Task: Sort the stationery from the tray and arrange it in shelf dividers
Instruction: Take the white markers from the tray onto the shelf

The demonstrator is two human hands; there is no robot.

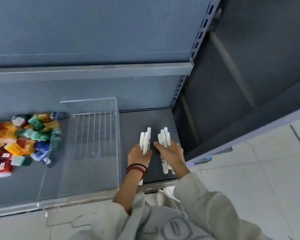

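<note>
We log both hands low on the grey shelf (146,118), in the bay right of the clear divider (118,144). The left hand (139,156) grips the left marker bundle (145,140), white barrels pointing at the back wall. The right hand (172,153) curls over the right marker bundle (164,137), just beside it. We see coloured boxes (24,135) heaped left of the divider.

I am reading no legible text: printing on the white markers (146,144) and labels on the coloured packs (26,146) are resolving only as blur.
</note>
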